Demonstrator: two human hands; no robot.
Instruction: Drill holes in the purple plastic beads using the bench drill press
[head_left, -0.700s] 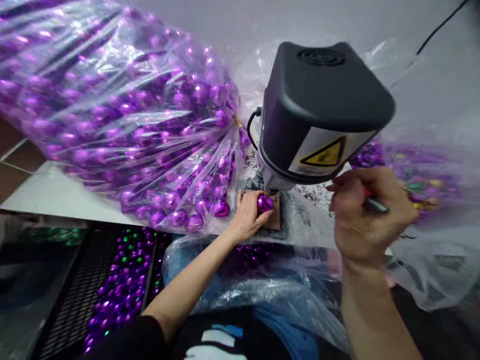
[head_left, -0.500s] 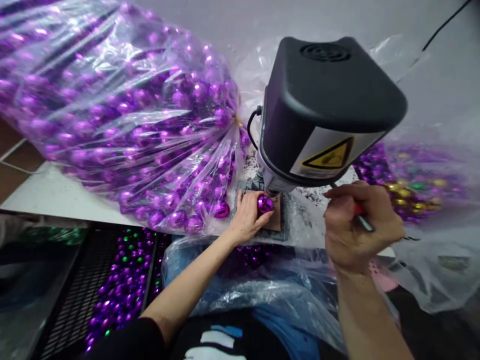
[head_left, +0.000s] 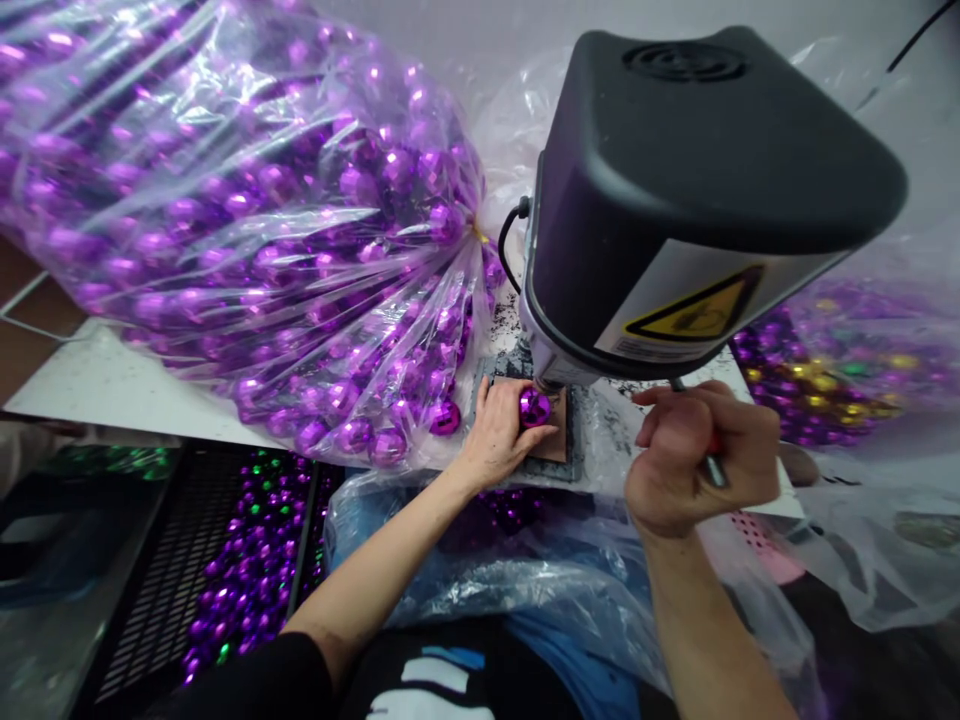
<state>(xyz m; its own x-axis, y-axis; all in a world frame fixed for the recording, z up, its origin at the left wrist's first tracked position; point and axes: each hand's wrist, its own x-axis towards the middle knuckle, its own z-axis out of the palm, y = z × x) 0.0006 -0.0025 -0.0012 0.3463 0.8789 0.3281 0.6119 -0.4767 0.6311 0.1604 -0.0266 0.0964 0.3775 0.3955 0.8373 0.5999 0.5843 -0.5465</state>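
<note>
A bench drill press with a black motor housing [head_left: 705, 150] stands in front of me, a yellow warning triangle on its side. Under its lower end, on a brown wooden block [head_left: 553, 440], sits a shiny purple faceted ball [head_left: 534, 407]. My left hand [head_left: 499, 430] holds that ball from its left side, with fingers and thumb around it. On the right, my right hand [head_left: 701, 455] is closed round the machine's lever handle [head_left: 716, 470], a metal rod with a red part. The housing hides the spot where the machine meets the ball from above.
A big clear bag of purple balls [head_left: 262, 230] fills the left of the white table [head_left: 150, 385]. One loose purple ball [head_left: 445, 417] lies by the bag. Below left is a black crate [head_left: 142, 590] beside purple and green beads [head_left: 251, 560]. More beads [head_left: 825, 385] lie right.
The black housing now looks larger and reaches farther right and up. My right hand has shifted a little left with the lever. My left hand stays at the purple ball.
</note>
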